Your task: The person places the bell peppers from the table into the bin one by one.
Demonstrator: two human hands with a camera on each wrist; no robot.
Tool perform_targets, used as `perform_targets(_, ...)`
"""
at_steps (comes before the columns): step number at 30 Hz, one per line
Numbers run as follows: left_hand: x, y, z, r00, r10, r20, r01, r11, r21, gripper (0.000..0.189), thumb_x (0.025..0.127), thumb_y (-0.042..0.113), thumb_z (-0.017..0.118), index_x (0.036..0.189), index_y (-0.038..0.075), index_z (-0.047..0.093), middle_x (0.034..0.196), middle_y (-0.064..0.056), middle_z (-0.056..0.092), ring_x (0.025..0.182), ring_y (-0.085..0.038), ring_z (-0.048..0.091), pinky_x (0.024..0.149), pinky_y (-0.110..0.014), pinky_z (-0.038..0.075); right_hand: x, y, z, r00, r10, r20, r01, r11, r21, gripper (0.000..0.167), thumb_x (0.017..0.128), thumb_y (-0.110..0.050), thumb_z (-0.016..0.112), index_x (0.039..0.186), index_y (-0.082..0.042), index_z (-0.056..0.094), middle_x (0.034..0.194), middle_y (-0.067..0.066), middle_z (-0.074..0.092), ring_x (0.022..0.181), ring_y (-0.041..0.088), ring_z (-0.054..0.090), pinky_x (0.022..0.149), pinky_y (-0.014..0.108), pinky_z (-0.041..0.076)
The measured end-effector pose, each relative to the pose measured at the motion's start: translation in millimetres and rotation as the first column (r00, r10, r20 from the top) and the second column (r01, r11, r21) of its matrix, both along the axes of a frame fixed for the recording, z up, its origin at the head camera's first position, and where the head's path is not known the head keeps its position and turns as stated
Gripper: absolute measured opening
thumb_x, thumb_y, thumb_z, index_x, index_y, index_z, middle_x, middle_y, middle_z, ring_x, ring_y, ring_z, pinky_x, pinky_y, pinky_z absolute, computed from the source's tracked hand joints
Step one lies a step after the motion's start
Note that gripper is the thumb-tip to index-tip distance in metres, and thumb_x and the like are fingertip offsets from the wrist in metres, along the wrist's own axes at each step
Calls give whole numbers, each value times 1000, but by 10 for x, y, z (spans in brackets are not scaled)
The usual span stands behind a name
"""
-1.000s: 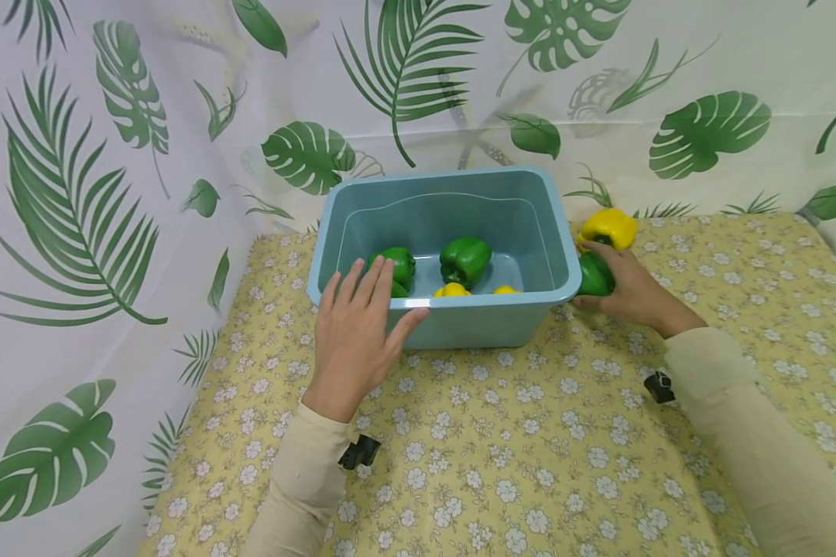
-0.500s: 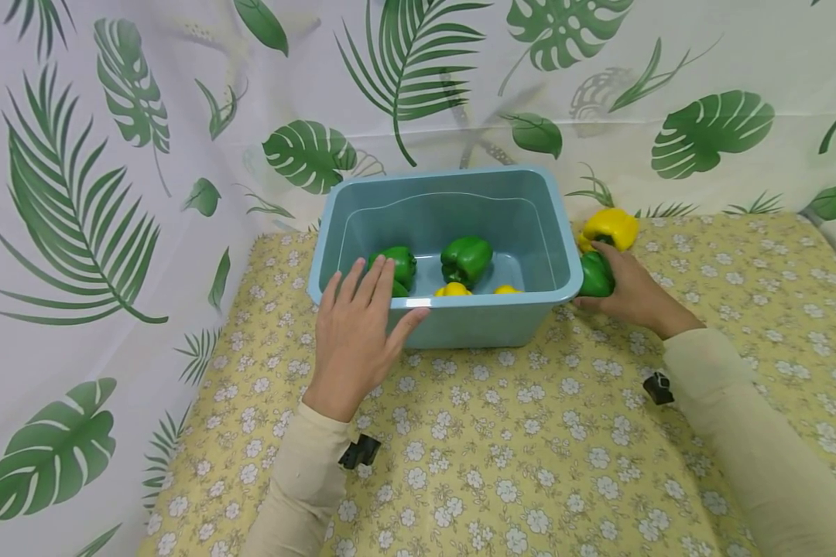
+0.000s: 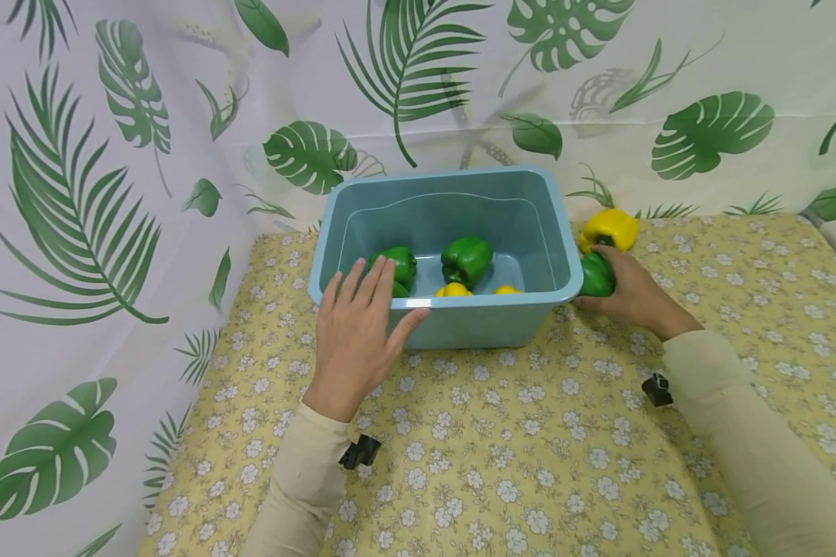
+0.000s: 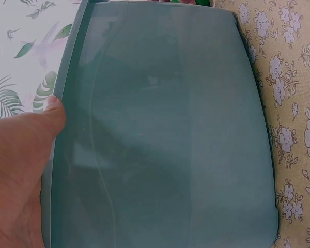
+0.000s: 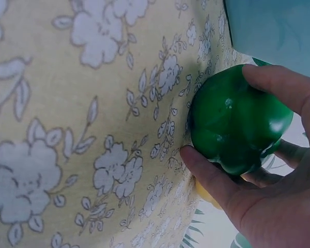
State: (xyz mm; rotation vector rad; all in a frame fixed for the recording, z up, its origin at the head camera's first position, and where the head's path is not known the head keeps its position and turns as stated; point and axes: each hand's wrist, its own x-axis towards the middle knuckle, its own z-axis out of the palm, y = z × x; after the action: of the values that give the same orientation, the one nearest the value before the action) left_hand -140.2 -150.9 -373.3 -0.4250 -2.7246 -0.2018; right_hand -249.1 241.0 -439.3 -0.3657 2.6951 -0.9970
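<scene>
From here I see the right hand [image 3: 634, 290] with its fingers curled round a green bell pepper [image 3: 597, 275], low over the flowered counter [image 3: 460, 449], just beside the blue plastic tub [image 3: 474, 325]. A yellow bell pepper [image 3: 611, 228] sits right behind it. The left hand [image 3: 355, 336] rests on the tub's near rim — fingers straight, unclenched — and more green peppers [image 3: 467, 261] lie inside.

Your right hand [image 3: 634, 292] holds a shiny, dark green pepper [image 3: 597, 275], round and bumpy. It is just outside the blue tub [image 3: 470, 329], by its right end. Your left hand [image 3: 355, 340] touches the tub's near rim. The tub is deep with round corners, and it stands upright with its top open.
</scene>
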Motion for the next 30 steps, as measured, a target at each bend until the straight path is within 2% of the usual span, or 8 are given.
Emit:
perform_targets(8,4,6,-8,1000,4,-6,-4,1000,0,78,99,60,53,155,6,42,154,-12,47,146,-32,37,121,-52,24,42,43,-9,998,-66,6,66,998,-25,95,88,-20,81,157,5,20,148,38,32,123,53,44,95,69,44)
perform_targets(16,3,8,1,1000,2,-13,-2,1000,-9,79,99,60,54,155,6,42,154,-12,48,146,-32,37,121,-53,26,162,82,65,988,-154,27,156,984,-82,102,91,-33,78,162,-2,12,154,37,26,126,56,42,94,70,44)
perform_targets(22,5,8,0,1000,9,8,-9,1000,-13,80,99,61,53,156,7,40,155,-12,46,147,-31,35,122,-51,23,203,106,126,985,-170,-31,166,979,-115,99,92,-34,76,162,-4,12,150,38,28,123,56,43,89,69,47)
perform_targets(30,-2,6,-9,1000,8,10,-8,1000,-4,79,99,61,53,156,7,41,155,-12,46,148,-31,35,122,-51,23,240,93,294,970,-215,-111,195,966,-170,97,91,-27,78,163,-8,16,151,34,31,123,55,44,87,68,48)
